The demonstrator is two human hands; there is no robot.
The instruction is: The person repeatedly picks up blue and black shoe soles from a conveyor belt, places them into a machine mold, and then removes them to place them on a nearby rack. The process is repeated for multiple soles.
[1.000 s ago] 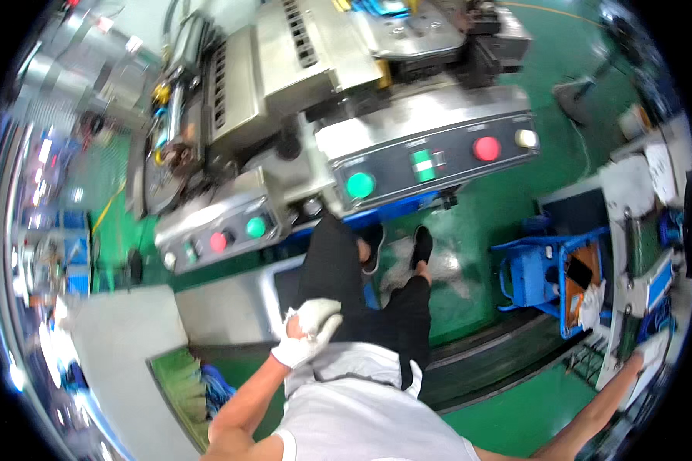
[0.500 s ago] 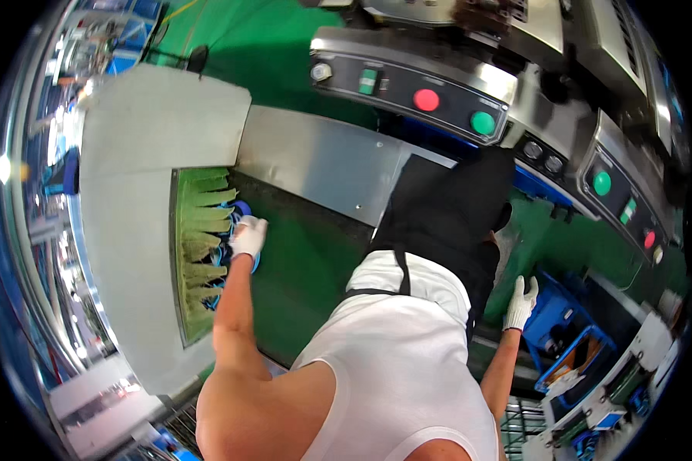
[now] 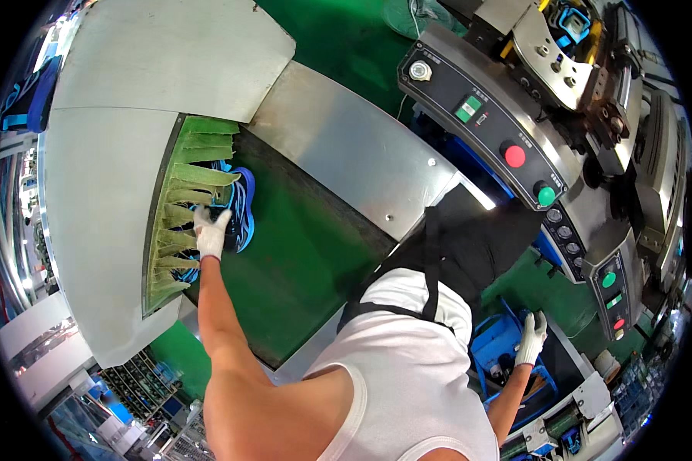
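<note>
My left hand [image 3: 210,233], in a white glove, reaches to a strip curtain [image 3: 200,173] of green fabric at the mouth of a grey housing. Its thumb is spread from the fingers, and it looks open. Right beside it a shoe [image 3: 245,211] with a blue sole edge pokes out from under the strips; whether I touch it I cannot tell. More blue and black shoe parts [image 3: 186,274] show between the strips, mostly hidden. My right hand [image 3: 530,339], gloved too, hangs open at my right side, fingers apart, above a blue crate [image 3: 494,338].
A green conveyor belt [image 3: 300,284] runs out from the curtain, bordered by a metal panel [image 3: 346,146]. Ahead and right stands a machine with a button panel [image 3: 477,115] and a second panel [image 3: 611,288]. The grey housing [image 3: 108,184] fills the left.
My view has turned, and the machine panels now sit lower and further right. The shoe shows more fully beside my left hand, whose thumb is now spread. My right hand stays low at my side.
</note>
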